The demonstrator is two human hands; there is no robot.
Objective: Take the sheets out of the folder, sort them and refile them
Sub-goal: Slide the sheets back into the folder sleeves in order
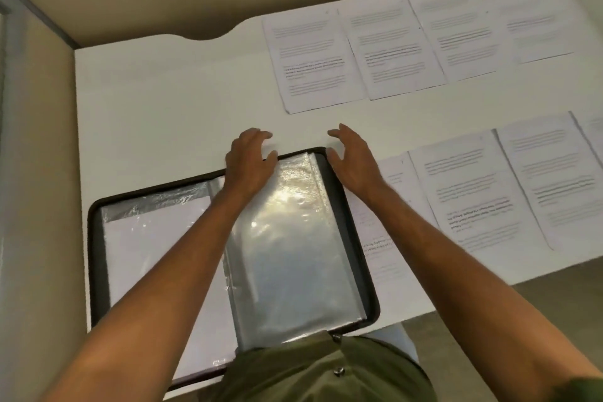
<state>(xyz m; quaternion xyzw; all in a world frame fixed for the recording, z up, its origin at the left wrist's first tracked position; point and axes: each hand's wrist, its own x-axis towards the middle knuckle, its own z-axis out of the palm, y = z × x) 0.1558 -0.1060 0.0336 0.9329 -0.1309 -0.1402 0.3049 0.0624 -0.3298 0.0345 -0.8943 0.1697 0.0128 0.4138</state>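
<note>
The folder (208, 258) lies open on the white surface (169, 114) just before the person, its long axis running from about 5 o'clock near the body to 11 o'clock. An empty clear sleeve (287, 238) tops its right half; a blank white page shows under plastic on the left half. The left hand (249, 161) rests at the sleeve's far edge, fingers loosely spread and curled over it, pinching nothing that I can see. The right hand (352, 160) hovers just beyond the folder's far right corner, fingers spread and holding nothing. Printed sheets (483, 199) lie at 3 o'clock, nearer the right hand, with another row of sheets (355, 52) at 1 o'clock, all lengthwise like the folder. Refilling likely starts there.
</note>
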